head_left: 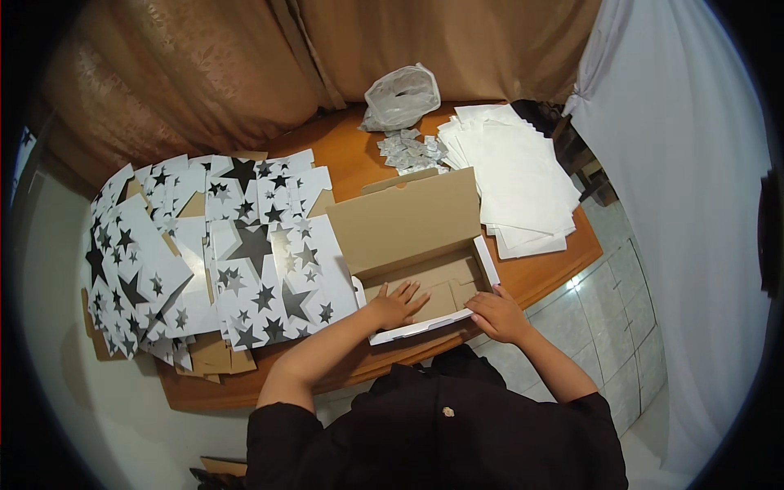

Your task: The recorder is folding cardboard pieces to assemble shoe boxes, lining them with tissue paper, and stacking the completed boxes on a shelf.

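In front of me at the table's near edge stands a cardboard box (400, 224), brown inside and white outside, its lid raised at the back. My left hand (398, 305) reaches into it, fingers spread over the inside near the front left corner. My right hand (498, 315) rests at the front right corner, its fingers bent over the top of the front wall and gripping it. The brown bottom of the box shows between the hands, with a cut flap outline in it.
Flat white cardboard sheets with black stars (265, 269) are piled across the left of the wooden table (343, 181). White paper sheets (523, 175) lie stacked at the right. Small silvery packets (408, 150) sit beside a clear plastic bag (402, 98) at the back, before brown curtains (457, 41).
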Available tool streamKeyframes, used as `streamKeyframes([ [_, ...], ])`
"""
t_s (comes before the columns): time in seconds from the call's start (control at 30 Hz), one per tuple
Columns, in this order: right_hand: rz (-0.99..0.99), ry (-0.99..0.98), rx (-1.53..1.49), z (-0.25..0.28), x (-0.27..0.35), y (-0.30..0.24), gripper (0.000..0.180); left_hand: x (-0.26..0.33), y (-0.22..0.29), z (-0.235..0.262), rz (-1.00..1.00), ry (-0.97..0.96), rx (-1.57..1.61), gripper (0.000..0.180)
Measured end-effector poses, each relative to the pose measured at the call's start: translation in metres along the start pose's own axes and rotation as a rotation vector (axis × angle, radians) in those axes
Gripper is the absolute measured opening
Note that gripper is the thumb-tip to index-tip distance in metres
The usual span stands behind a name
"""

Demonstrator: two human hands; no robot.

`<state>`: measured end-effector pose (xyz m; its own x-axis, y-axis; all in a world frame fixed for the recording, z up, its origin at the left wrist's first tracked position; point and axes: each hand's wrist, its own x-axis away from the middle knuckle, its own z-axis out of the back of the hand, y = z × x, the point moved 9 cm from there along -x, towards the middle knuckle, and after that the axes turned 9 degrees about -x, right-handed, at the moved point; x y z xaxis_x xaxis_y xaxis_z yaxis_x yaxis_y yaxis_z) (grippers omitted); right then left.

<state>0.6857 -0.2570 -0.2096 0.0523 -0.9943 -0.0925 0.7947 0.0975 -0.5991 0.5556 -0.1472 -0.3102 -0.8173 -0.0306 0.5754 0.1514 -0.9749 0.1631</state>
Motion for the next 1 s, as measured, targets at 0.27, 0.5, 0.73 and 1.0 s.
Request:
streamKeyframes([
  [0.27, 0.161, 0.162, -0.111, 0.034, 0.009, 0.011, 0.024, -0.04, -0.01, -0.016, 0.167, -0.145, 0.08, 0.063],
  [0.5, -0.031, 0.601, -0.339, 0.101, 0.046, 0.096, 0.017, -0.091, 0.012, 0.105, -0.038, 0.415, 0.197, 0.037],
  [0.73, -0.18, 0.472, -0.407, 0.129, 0.03, 0.16, 0.014, -0.127, 0.023, 0.073, -0.182, 0.568, 0.15, 0.046],
  [1.0, -0.251, 0.399, 0.184, 0.115, -0.031, 0.212, 0.041, -0.119, 0.028, 0.132, -0.127, 0.631, 0.145, 0.027],
])
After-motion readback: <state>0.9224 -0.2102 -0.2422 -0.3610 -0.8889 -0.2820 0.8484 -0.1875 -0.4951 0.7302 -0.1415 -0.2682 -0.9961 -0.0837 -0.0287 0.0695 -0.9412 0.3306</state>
